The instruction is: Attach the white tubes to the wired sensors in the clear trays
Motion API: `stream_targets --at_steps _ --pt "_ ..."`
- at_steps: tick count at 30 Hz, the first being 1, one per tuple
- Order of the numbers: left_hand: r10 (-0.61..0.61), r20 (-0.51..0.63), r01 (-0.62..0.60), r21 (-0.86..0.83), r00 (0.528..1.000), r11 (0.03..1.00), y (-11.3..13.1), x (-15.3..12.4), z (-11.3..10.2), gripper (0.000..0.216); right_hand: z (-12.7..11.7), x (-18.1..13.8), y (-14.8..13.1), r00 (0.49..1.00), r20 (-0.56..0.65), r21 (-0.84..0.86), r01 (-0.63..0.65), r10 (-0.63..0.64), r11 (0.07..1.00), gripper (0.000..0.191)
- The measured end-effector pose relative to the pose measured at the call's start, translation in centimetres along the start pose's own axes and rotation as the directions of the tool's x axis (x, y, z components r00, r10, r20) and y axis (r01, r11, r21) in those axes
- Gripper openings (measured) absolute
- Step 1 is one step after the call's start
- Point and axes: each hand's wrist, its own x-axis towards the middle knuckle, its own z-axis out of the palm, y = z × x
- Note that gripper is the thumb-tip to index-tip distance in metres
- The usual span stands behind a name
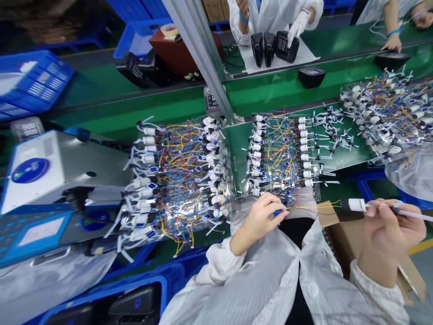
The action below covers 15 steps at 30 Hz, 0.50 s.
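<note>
My right hand [389, 225] is closed round the white tube [411, 213] of a small motor pump [355, 205], which has a white head and a black body. Yellow and dark wires [314, 207] stretch from the pump across to my left hand [264, 216]. Its fingers pinch the wire ends in front of my body; the exact spot under the fingertips is partly hidden. Just beyond that hand, a clear plastic tray [275, 187] holds two rows of similar pumps with tangled coloured wires between them.
Another pump-filled tray [182, 180] lies to the left, beside a grey machine [88, 162]. Loose white tube pieces [338, 135] and more piled pumps [399, 113] are at right. A metal post [206, 58] rises ahead. Co-workers handle black display units [287, 47] across the conveyor.
</note>
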Motion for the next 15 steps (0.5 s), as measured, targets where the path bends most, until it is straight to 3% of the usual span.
stream_targets --at_steps 15 --pt "0.007 -0.114 -0.014 -0.057 0.993 0.998 0.57 0.12 0.04 0.018 0.17 0.02 -0.22 0.998 0.002 -0.016 0.059 -0.059 0.998 0.027"
